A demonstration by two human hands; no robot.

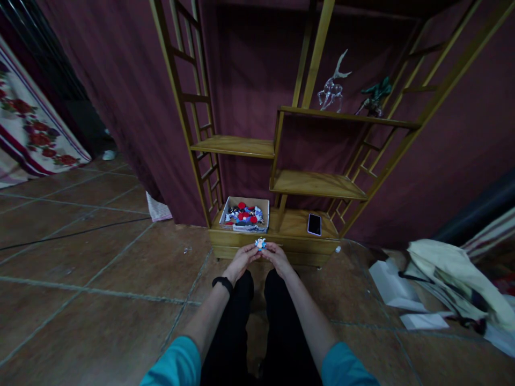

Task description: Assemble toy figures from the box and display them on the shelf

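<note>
Between my two hands is a small blue and white figurine (260, 244), its exact kind too small to make out. My left hand (242, 258) pinches it from the left side, a dark band on that wrist. From the right, the fingers of my right hand (277, 255) close on its other edge. Just beyond my hands, an open cardboard box (262, 203) sits on the low part of the wooden shelf unit (233, 146). Many small red, white, blue and black pieces (244, 214) are heaped inside the box.
A phone (314, 224) lies right of the box. Higher up stand a clear deer ornament (331, 94) and a dark green ornament (376, 96). White boxes (396, 287) and pale cloth (446, 273) lie on the floor at right. A cable (76, 234) crosses the tiles at left.
</note>
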